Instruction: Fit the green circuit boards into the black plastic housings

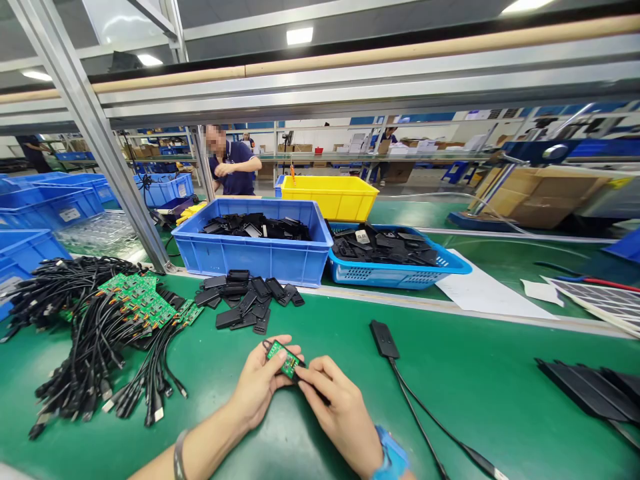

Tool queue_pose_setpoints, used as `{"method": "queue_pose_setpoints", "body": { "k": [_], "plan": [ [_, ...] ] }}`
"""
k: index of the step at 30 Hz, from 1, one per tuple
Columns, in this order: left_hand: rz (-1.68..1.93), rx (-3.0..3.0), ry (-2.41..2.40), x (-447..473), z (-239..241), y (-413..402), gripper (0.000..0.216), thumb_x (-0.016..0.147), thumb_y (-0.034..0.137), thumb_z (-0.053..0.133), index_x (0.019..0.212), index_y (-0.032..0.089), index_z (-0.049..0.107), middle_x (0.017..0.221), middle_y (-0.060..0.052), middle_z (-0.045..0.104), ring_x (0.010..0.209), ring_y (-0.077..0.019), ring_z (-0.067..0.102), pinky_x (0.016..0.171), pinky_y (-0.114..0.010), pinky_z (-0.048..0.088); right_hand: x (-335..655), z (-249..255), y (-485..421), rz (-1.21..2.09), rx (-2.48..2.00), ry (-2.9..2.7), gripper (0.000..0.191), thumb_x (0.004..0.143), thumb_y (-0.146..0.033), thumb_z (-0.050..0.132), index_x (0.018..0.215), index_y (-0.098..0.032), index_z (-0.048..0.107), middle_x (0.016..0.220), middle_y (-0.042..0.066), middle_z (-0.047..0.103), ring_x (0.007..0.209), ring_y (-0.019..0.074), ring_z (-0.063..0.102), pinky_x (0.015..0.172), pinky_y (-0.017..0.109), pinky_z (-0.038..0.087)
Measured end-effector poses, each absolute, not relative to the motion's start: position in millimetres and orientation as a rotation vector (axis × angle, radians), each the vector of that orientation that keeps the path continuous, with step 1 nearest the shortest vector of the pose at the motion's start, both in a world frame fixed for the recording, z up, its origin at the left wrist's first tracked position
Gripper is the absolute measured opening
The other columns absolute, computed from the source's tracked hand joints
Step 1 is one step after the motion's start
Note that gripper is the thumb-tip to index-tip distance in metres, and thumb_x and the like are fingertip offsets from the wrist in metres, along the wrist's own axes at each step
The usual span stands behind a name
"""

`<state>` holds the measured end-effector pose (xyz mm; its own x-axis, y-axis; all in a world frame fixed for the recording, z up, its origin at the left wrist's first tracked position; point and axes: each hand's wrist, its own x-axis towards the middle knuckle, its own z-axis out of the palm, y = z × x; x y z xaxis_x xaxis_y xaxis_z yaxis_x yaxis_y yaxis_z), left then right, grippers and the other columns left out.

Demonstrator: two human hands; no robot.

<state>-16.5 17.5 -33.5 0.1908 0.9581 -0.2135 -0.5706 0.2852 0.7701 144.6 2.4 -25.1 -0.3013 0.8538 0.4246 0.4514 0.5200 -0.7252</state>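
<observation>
My left hand (260, 383) and my right hand (335, 407) meet low in the middle, over the green belt (475, 373). Together they pinch a small green circuit board (283, 360) with a black cable end on it; the board sits in a black shell part. Both hands have fingers closed on it. Just beyond them lies a loose pile of black plastic shells (247, 297). To the left sprawls a heap of black cables with green boards (105, 320). A finished black unit with its cable (384, 339) lies to the right of my hands.
A blue bin (255, 257) and a blue basket (395, 273) of black parts stand behind the belt, with a yellow bin (330, 197) further back. White paper (480, 290) and black flat pieces (590, 393) lie right. A person in a dark shirt (233, 167) works beyond.
</observation>
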Motion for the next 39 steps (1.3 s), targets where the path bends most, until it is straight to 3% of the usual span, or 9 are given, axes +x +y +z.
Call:
{"method": "queue_pose_setpoints", "body": {
  "k": [8,13,19,26,30,39],
  "plan": [
    [1.177,0.608,0.840,-16,-36,18,0.041,0.072,0.035,0.076,0.105,0.015,0.059,0.099,-0.012,0.070,0.088,-0.0228,0.067,0.079,-0.038,0.052,143,-28,0,0.649,-1.082,-1.968,0.024,0.091,-0.023,0.049,0.105,-0.026,0.068,0.087,0.006,0.059,0.075,0.0179,0.059,0.067,0.028,0.050],
    [1.214,0.689,0.908,-16,-35,18,0.046,0.070,0.042,0.076,0.103,0.016,0.056,0.097,-0.013,0.071,0.088,-0.0239,0.068,0.078,-0.037,0.052,144,-26,5,0.840,-1.268,-1.807,0.011,0.084,-0.032,0.060,0.090,-0.023,0.061,0.068,-0.001,0.057,0.054,0.0137,0.051,0.051,0.024,0.043],
    [1.211,0.803,0.961,-14,-35,15,0.047,0.073,0.047,0.071,0.105,0.019,0.049,0.097,-0.011,0.071,0.091,-0.0237,0.068,0.081,-0.037,0.052,145,-30,11,1.124,-1.369,-1.785,0.035,0.082,-0.044,0.059,0.057,-0.019,0.055,0.048,-0.004,0.047,0.047,0.0104,0.039,0.046,0.023,0.027],
    [1.170,0.769,0.869,-14,-36,13,0.048,0.075,0.048,0.069,0.105,0.020,0.043,0.093,-0.010,0.071,0.086,-0.0253,0.069,0.077,-0.041,0.052,140,-31,12,1.480,-1.296,-1.517,0.037,0.076,-0.050,0.061,0.062,-0.016,0.062,0.050,-0.002,0.055,0.041,0.0076,0.036,0.043,0.021,0.025],
    [1.176,0.735,0.827,-14,-35,13,0.045,0.076,0.046,0.069,0.102,0.020,0.043,0.092,-0.010,0.071,0.085,-0.0251,0.069,0.076,-0.040,0.052,142,-33,14,1.497,-1.325,-1.533,0.035,0.077,-0.047,0.058,0.067,-0.015,0.066,0.051,-0.001,0.057,0.041,0.0078,0.035,0.044,0.022,0.025],
    [1.223,0.671,0.843,-12,-33,12,0.039,0.075,0.042,0.071,0.096,0.019,0.047,0.092,-0.010,0.072,0.087,-0.0238,0.068,0.081,-0.042,0.051,141,-37,12,1.234,-1.366,-1.594,0.036,0.080,-0.045,0.057,0.060,-0.016,0.060,0.053,0.000,0.056,0.050,0.0105,0.042,0.051,0.023,0.030]
  ]
}}
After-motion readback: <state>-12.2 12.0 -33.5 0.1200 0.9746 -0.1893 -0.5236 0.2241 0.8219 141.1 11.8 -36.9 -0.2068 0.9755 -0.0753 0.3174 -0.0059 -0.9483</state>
